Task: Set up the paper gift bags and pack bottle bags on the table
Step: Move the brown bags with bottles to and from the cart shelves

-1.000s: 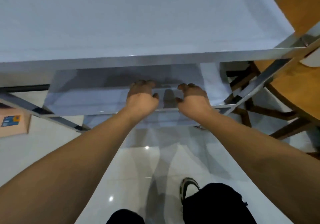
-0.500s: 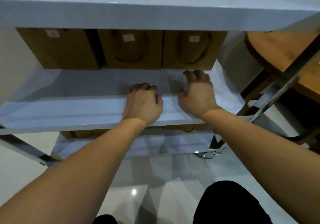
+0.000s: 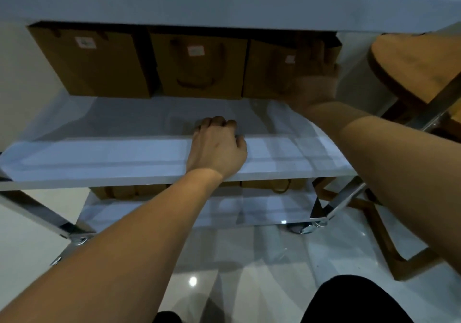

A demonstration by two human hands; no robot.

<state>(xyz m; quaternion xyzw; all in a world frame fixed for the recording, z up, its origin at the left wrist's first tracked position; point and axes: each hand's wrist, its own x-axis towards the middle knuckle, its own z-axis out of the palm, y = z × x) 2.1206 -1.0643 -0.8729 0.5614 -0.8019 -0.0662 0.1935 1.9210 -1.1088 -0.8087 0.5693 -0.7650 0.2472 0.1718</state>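
Observation:
Three flat brown paper gift bags lie side by side on the middle shelf (image 3: 99, 158) under the white table top (image 3: 224, 0): a left bag (image 3: 94, 65), a middle bag (image 3: 199, 68) and a right bag (image 3: 267, 73). My right hand (image 3: 311, 78) is blurred and lies on the right bag, fingers stretched over its far end. My left hand (image 3: 217, 148) rests on the shelf's front edge with its fingers curled, holding nothing. More brown bags (image 3: 274, 185) show on the lowest shelf.
A round wooden table (image 3: 419, 63) stands at the right, with its wooden legs (image 3: 389, 243) near the cart's chrome frame (image 3: 349, 198) and caster (image 3: 306, 228). The glossy white floor (image 3: 224, 260) lies below, and my dark trouser knee (image 3: 354, 300) is at the bottom.
My right hand has left the shelf's front and reached back onto the right bag. The left hand stays at the shelf edge. The view has come closer to the shelf.

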